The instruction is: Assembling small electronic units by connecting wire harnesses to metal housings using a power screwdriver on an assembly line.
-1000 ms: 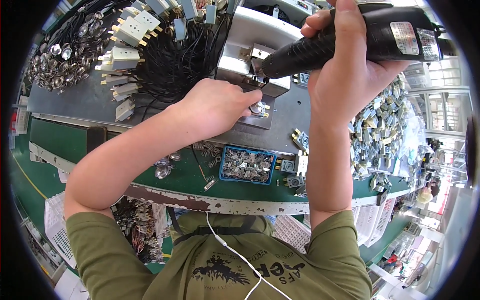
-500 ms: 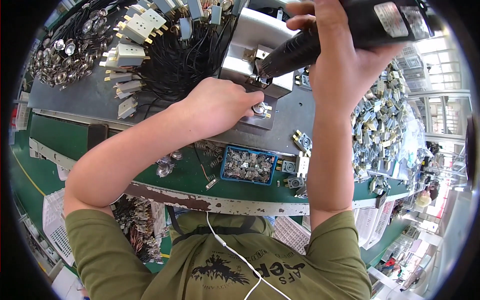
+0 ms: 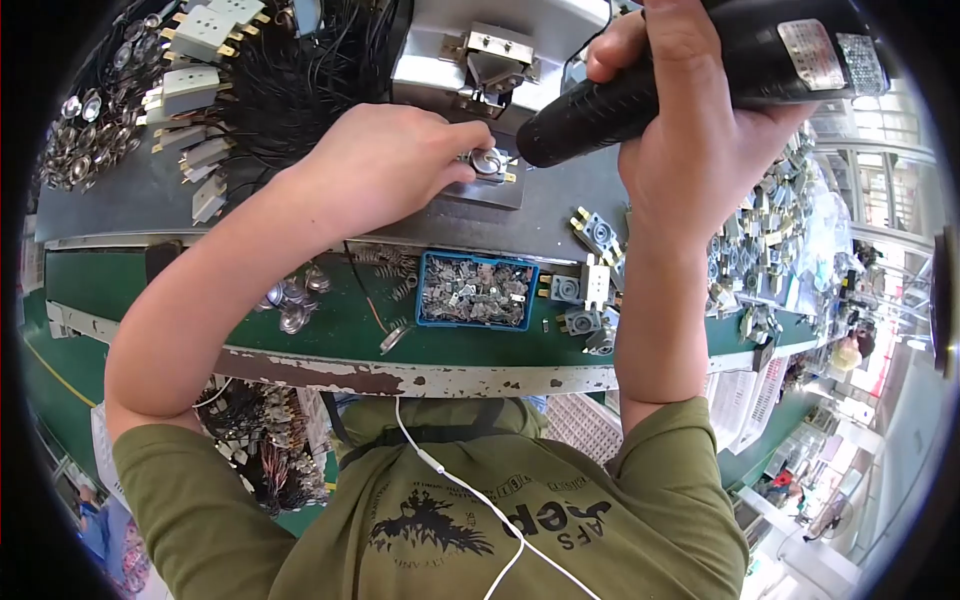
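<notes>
In my right hand (image 3: 690, 130) is a black power screwdriver (image 3: 590, 118), its tip pointing down and to the left. That tip is just right of a small connector with a round metal cap (image 3: 487, 163), which sits on a metal block (image 3: 482, 192). My left hand (image 3: 395, 160) has its thumb and forefinger closed on the cap's left side. Behind the block stands a silver metal fixture (image 3: 435, 75) with a white-topped connector (image 3: 500, 45) in it.
A blue tray (image 3: 470, 325) of small metal clips lies near the bench's front edge, with loose springs (image 3: 385, 262) beside it. Grey connectors (image 3: 195, 85) on black wires and round metal caps (image 3: 90, 140) lie left. Many connector housings (image 3: 765, 235) are piled right.
The screwdriver tip has left the connector in the fixture and come down beside the one on the block. My left hand stays at that connector. The whole view has shifted.
</notes>
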`<control>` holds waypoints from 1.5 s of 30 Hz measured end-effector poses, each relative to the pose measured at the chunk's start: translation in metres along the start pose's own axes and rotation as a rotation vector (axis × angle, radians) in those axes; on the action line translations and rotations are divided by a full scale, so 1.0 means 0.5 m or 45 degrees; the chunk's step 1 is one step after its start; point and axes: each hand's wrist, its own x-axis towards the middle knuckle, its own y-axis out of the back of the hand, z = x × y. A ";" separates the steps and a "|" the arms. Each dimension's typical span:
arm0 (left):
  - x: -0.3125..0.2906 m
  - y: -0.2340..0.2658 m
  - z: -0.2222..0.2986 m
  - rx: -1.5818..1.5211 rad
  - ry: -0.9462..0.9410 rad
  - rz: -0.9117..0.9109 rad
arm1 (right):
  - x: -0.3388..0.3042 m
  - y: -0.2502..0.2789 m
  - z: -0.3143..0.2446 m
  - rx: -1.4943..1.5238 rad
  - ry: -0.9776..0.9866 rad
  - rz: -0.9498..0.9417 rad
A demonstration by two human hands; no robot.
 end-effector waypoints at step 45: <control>-0.043 -0.034 0.089 0.209 -0.558 0.370 | -0.048 0.045 -0.144 -1.421 -0.066 0.337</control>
